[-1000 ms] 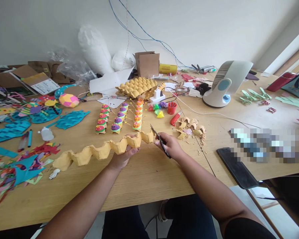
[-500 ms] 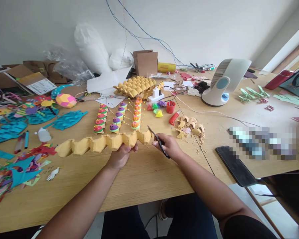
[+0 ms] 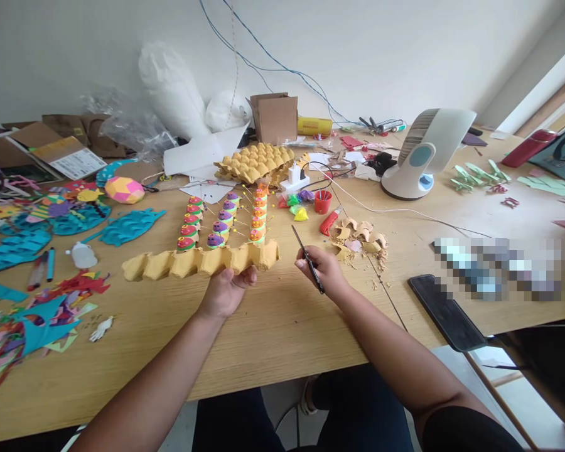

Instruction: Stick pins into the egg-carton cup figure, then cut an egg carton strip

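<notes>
My left hand (image 3: 226,292) grips a long strip of yellow egg carton (image 3: 202,260) from below, near its right half. The strip is held level above the table, with its row of cups facing me. In my right hand (image 3: 327,270) is a dark pair of scissors (image 3: 313,270), its slim blades pointing up and to the left, apart from the strip's right end. Behind the strip stand three rows of painted carton caterpillars: a red and green row (image 3: 191,223), a purple row (image 3: 223,220) and an orange row (image 3: 259,213), with pins for feelers.
A stack of egg trays (image 3: 254,162) lies at the back. Right of centre are a red cutter (image 3: 330,222), carton scraps (image 3: 358,238) and a small red cup (image 3: 322,201). A white fan (image 3: 428,154) and a phone (image 3: 447,314) stand farther right; coloured paper scraps (image 3: 47,320) lie left.
The carton strip has shifted slightly and tilted up on its left side, its right end moving away from the scissors. My right hand has drawn the scissors a little to the right.
</notes>
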A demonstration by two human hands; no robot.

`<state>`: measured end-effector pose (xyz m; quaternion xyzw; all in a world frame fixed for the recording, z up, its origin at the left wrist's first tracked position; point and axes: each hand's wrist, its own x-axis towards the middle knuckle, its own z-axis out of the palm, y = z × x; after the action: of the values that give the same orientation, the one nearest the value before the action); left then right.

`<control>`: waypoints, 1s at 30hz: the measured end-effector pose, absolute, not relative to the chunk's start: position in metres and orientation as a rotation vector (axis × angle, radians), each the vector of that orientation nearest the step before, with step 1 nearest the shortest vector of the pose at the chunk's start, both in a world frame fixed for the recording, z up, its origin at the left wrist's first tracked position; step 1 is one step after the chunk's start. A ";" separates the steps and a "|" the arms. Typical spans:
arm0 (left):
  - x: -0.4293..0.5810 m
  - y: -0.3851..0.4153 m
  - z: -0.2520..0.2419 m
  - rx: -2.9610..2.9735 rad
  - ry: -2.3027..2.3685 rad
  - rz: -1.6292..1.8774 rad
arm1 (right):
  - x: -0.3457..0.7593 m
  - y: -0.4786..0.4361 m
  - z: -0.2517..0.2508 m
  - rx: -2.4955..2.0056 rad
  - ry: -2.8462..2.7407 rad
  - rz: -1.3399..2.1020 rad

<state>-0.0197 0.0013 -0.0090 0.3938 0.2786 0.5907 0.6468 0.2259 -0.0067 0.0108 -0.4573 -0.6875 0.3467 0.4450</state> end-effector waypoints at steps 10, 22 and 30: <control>-0.023 0.000 -0.016 0.978 0.626 1.269 | 0.228 -0.010 0.015 -1.039 -1.866 0.905; -0.026 0.001 -0.022 0.978 0.575 1.229 | 0.226 -0.012 0.017 -0.737 -1.972 1.170; -0.027 0.001 -0.025 0.989 0.593 1.223 | 0.229 -0.012 0.018 -0.738 -2.015 1.167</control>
<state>-0.0272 0.0010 -0.0249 0.4384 0.2627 0.5419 0.6672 0.2289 -0.0116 0.0183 -0.2838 -0.7751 0.4488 0.3424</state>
